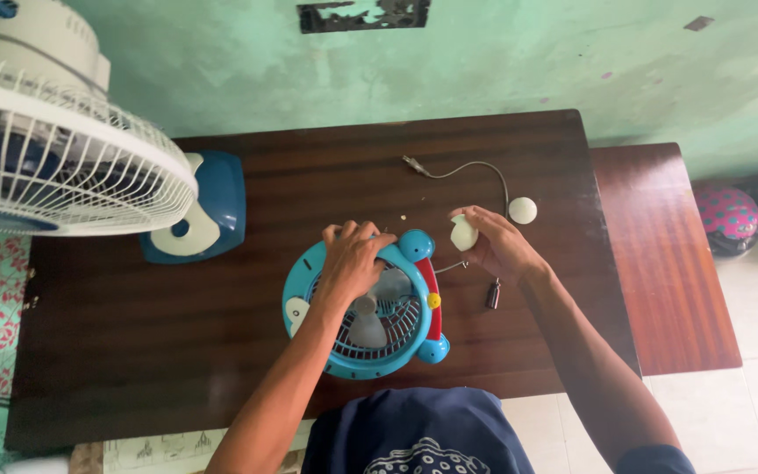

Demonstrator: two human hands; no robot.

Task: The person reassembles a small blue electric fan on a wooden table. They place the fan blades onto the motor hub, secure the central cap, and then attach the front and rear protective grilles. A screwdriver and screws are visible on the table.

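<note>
A small round blue toy-like fan (366, 309) with a red band and blue knobs lies flat on the dark wooden table (221, 325). My left hand (351, 260) rests on top of its grille, gripping the upper rim. My right hand (495, 241) is just to the right of the fan and holds a small white rounded piece (463, 233) between its fingers. A white round cap (523, 210) lies on the table beside that hand, at the end of a thin grey cable (471, 167).
A large white-and-blue standing fan (54, 149) with its blue base (208, 211) occupies the table's left back. A small dark metal piece (492, 295) lies near my right wrist. A reddish wooden bench (660, 254) adjoins the table's right; helmets (728, 218) sit on the floor.
</note>
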